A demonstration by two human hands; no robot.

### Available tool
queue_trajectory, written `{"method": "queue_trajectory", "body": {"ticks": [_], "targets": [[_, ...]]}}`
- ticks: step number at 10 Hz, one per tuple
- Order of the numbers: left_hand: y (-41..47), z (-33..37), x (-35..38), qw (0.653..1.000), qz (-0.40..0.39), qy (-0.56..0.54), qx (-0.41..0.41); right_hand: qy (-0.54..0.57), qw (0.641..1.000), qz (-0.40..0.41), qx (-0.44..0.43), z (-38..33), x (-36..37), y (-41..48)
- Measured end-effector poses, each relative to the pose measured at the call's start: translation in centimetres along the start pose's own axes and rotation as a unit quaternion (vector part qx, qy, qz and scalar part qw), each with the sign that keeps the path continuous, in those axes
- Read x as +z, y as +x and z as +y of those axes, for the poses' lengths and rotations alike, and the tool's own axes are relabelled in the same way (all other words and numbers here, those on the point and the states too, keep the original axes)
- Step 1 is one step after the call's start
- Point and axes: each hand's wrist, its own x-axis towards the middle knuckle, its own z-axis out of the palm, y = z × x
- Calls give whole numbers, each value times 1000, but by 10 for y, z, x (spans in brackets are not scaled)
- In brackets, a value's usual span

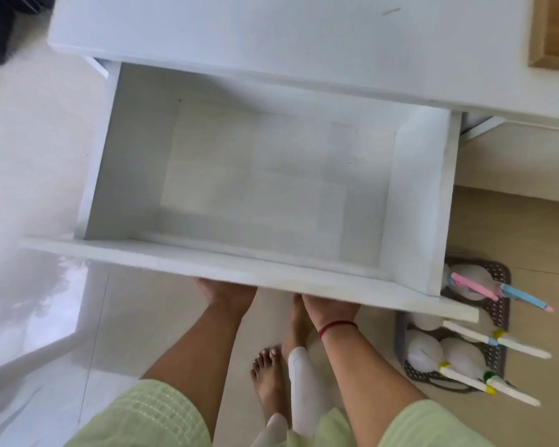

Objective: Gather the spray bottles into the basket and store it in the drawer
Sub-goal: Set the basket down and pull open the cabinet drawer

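While the white wooden drawer (255, 175) stood pulled out, the left hand (226, 293) and right hand (328, 306) reached beneath its front panel, fingers hidden, so their grip could not be determined. The dark perforated plastic basket (497, 359) holding white spray bottles (423, 351) sat on the floor just right of the right hand.

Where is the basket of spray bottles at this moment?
In the head view the basket sits on the floor at lower right, beside the open drawer and partly hidden under its front right corner, right of the person's right hand.
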Motion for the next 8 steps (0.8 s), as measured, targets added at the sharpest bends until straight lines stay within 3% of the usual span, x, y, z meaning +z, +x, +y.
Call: {"method": "queue_trajectory", "body": {"ticks": [1,2,3,6,8], "targets": [[-12,29,-44,978,-24,-168,-123,221,975,-16,23,10,-14,-21],[-53,93,-119,783,-182,-572,-166,268,963,3,32,14,-27,-41],[-88,116,-153,676,-163,-709,-115,262,964,4,44,13,-37,-57],[-114,106,-92,666,-175,-714,-126,193,980,-24,35,-4,-67,-61],[-146,122,-85,682,-175,-701,-114,195,980,-21,24,-21,-87,-80]]}}
